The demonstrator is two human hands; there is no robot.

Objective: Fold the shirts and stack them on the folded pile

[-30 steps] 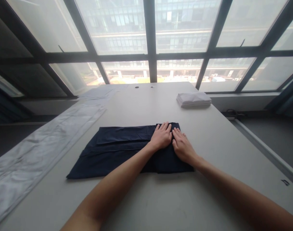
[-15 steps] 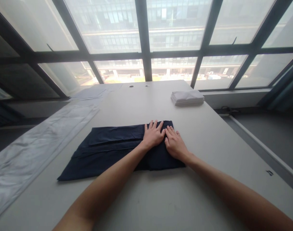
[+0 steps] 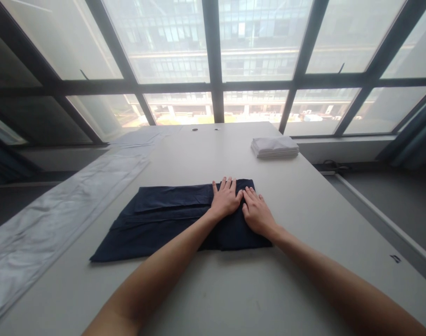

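Note:
A dark navy folded cloth garment [image 3: 164, 214] lies flat on the white table [image 3: 206, 294], its narrow left end slanting toward me. Its exact kind does not show. My left hand [image 3: 226, 198] rests palm down on the cloth's right part, fingers spread and pointing at the far edge. Beside it, my right hand [image 3: 257, 211] lies flat on the cloth's right end, fingers stretched out. The two hands are very close at the left thumb and right fingertips. Both palms hide some of the cloth, and my left forearm crosses over its near edge.
Toward the table's far right sits a stack of folded white cloth [image 3: 275, 147]. A long wrinkled white cloth [image 3: 59, 210] runs along the left side. Large windows with dark frames [image 3: 218, 86] stand behind the table. A small dark mark [image 3: 395, 258] shows near the right edge.
The view has shifted slightly, so everything appears a little lower and to the right. Both hands stay on the navy cloth; the left fingers look slightly less spread.

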